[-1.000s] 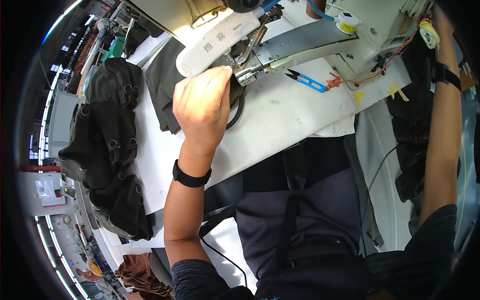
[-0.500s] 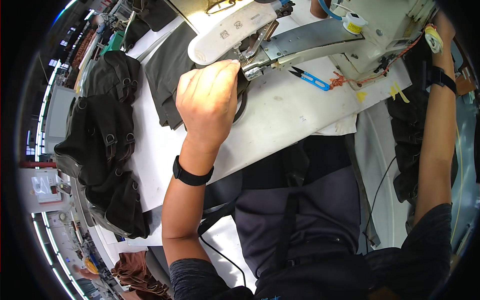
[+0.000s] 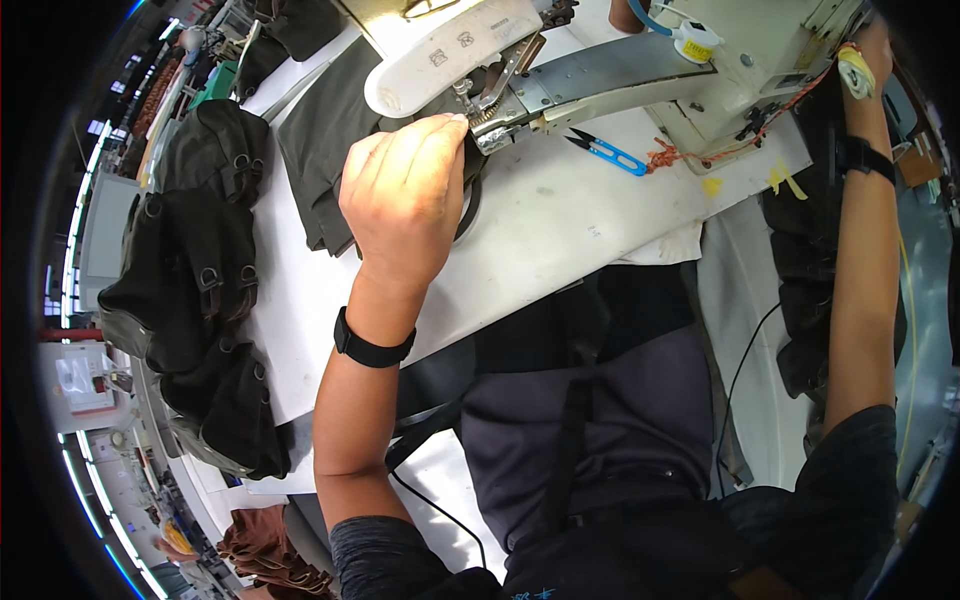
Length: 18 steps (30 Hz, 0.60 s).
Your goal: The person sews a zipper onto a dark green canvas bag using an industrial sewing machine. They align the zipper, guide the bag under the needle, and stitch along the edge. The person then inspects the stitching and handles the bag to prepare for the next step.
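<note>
Dark grey-green fabric [image 3: 325, 140] lies around the end of a sewing machine's narrow arm [image 3: 600, 82]. My left hand [image 3: 405, 195] is closed over the near side of this fabric, right by the presser foot [image 3: 470, 100]; its fingertips are curled under and out of sight. A dark loop, like a strap or an edge, shows beside that wrist. At the far right my right hand [image 3: 873, 58] reaches up beside the machine's body [image 3: 775, 60]. Its fingers are dim and cut off by the rim, so their hold is unclear.
Blue-handled thread snips [image 3: 610, 152] lie on the white table [image 3: 520, 230], tied to an orange cord [image 3: 700, 155]. Several dark bags [image 3: 190, 270] are heaped along its left side. More dark fabric [image 3: 805, 290] hangs at right. Brown pieces [image 3: 270, 550] sit at lower left.
The whole view has shifted slightly, so everything appears a little farther left. Both hands keep their places at the machine, and the fabric shows no clear movement.
</note>
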Tool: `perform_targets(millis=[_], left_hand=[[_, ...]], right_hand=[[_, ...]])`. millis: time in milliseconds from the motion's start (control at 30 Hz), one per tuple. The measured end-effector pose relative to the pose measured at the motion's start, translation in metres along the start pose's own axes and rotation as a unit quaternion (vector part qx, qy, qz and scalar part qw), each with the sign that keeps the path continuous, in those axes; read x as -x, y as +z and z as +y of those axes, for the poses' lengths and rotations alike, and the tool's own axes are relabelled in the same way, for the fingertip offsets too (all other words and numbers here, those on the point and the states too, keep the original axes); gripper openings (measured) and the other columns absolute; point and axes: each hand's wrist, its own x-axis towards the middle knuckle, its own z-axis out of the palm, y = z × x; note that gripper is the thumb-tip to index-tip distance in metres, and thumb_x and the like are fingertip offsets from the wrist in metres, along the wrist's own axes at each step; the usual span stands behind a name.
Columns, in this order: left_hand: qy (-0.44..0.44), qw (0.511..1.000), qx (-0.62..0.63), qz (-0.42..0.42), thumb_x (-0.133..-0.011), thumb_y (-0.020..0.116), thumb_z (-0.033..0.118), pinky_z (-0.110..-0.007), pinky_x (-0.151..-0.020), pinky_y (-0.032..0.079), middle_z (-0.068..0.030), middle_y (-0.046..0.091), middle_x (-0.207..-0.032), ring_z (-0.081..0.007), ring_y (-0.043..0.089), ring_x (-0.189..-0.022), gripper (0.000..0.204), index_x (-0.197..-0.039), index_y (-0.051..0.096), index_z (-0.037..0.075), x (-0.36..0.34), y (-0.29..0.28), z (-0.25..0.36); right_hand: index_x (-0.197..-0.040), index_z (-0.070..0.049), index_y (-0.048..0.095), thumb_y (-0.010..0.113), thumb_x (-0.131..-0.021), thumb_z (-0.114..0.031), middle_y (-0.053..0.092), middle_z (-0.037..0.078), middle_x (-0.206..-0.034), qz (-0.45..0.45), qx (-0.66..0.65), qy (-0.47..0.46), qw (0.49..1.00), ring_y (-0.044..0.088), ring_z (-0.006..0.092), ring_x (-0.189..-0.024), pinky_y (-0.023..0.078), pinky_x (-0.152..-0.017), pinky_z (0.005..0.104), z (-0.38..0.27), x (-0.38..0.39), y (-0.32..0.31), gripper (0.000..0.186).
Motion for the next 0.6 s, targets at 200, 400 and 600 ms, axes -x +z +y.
perform_targets(millis=[200, 400, 600], left_hand=[[-0.074, 0.995, 0.062, 0.005, -0.087, 0.075, 0.004, -0.033, -0.081, 0.053, -0.0059, 0.078, -0.103, -0.0229, 0.074, -0.092, 0.015, -0.102, 0.076, 0.005, 0.011, -0.005, 0.002], [-0.045, 0.986, 0.079, -0.141, -0.097, 0.056, -0.002, -0.041, -0.098, 0.053, -0.0175, 0.073, -0.122, -0.0362, 0.069, -0.113, 0.030, -0.122, 0.071, 0.003, -0.011, -0.017, -0.041], [-0.006, 0.946, 0.075, -0.316, -0.099, 0.054, 0.008, -0.043, -0.101, 0.051, -0.0188, 0.070, -0.124, -0.0386, 0.066, -0.115, 0.033, -0.128, 0.068, 0.003, -0.051, -0.002, -0.074]], right_hand=[[-0.121, 0.009, 0.066, 0.056, -0.104, -0.011, 0.073, 0.015, -0.093, 0.081, -0.099, 0.029, 0.991, 0.072, 0.0224, -0.087, 0.055, -0.075, 0.0287, -0.093, 0.057, -0.042, 0.028], [-0.119, -0.002, 0.073, 0.057, -0.107, -0.013, 0.064, 0.000, -0.074, -0.332, -0.268, 0.229, 0.875, 0.056, 0.0044, -0.062, 0.046, -0.057, 0.0202, -0.237, 0.231, -0.001, 0.023], [-0.106, 0.001, 0.073, 0.066, -0.101, -0.023, 0.064, 0.001, -0.065, -0.387, -0.327, 0.384, 0.772, 0.053, 0.0050, -0.049, 0.044, -0.047, 0.0215, -0.293, 0.288, 0.094, 0.026]])
